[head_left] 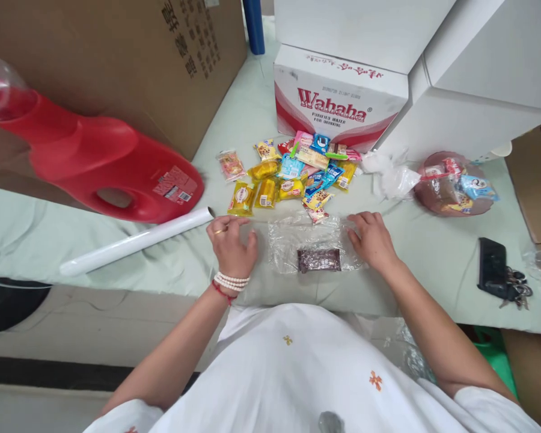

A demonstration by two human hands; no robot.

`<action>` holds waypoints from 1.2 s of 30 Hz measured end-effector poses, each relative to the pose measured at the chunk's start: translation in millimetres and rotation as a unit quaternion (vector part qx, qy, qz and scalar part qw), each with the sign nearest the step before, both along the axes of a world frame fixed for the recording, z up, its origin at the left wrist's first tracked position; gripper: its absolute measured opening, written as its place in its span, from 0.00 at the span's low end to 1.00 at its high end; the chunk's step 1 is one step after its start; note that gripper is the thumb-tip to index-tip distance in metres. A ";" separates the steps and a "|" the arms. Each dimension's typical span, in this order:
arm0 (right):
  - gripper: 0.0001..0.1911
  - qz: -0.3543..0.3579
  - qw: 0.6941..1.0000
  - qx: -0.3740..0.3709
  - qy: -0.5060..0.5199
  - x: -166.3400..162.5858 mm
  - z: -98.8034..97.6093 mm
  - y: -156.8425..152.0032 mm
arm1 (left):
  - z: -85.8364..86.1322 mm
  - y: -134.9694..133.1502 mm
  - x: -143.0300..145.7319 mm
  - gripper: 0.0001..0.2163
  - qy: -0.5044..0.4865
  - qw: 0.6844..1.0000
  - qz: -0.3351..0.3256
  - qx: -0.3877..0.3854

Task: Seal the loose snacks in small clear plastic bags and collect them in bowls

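Two bare hands flank a clear plastic bag (282, 248) on a cloth-covered table, a dark-wrapped snack (319, 260) lying between them, in or under the film. The left hand (231, 245) is half-curled, thumb apart; the right hand (373, 242) is loosely bent at the bag's edge — whether either pinches film cannot be told. Colorful packets (291, 166) lie beyond both hands. The step appears to be spreading the bag — the next move calling for a light pinch.

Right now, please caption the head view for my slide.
Left hand and right hand flank clear plastic and a brown packet.
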State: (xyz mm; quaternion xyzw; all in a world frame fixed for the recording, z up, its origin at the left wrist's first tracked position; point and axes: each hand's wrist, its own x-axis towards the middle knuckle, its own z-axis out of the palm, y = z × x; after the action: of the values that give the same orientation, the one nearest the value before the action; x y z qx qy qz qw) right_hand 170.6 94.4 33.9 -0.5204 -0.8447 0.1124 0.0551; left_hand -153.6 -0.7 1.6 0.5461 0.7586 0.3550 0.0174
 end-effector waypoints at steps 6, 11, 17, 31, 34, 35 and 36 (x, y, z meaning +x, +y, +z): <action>0.32 0.076 0.994 -0.079 -0.024 -50.8 -4.8 24.3 | 19.8 -24.1 58.6 0.15 0.083 0.931 -0.355 -0.016; 0.17 0.076 0.983 -0.162 0.037 -49.3 0.5 24.9 | -1.6 -22.2 90.7 0.16 0.119 0.893 -0.411 -0.136; 0.20 0.328 0.925 -0.168 0.092 -20.3 22.8 -23.3 | -18.2 -23.3 88.2 0.15 0.081 0.901 -0.407 -0.124; 0.27 0.246 0.965 -0.089 0.023 -14.4 -3.3 -75.0 | -9.5 2.2 22.5 0.17 -0.270 0.962 0.008 -0.041; 0.24 0.237 0.965 -0.100 0.058 -12.5 0.7 -75.4 | -3.4 1.3 33.6 0.19 -0.110 0.970 -0.161 -0.145; 0.22 0.234 0.963 -0.109 0.078 -11.3 3.2 -75.3 | -1.1 -3.6 35.2 0.16 -0.080 0.961 -0.204 -0.170; 0.20 0.231 0.960 -0.121 0.099 -10.0 6.0 -75.2 | 1.7 -9.8 35.3 0.12 -0.070 0.952 -0.231 -0.189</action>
State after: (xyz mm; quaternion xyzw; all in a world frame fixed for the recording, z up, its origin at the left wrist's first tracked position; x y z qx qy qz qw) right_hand 160.6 19.2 39.9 -0.2998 -0.9124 0.2745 0.0480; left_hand -118.3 -10.5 3.4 0.6669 0.6616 0.2286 0.2555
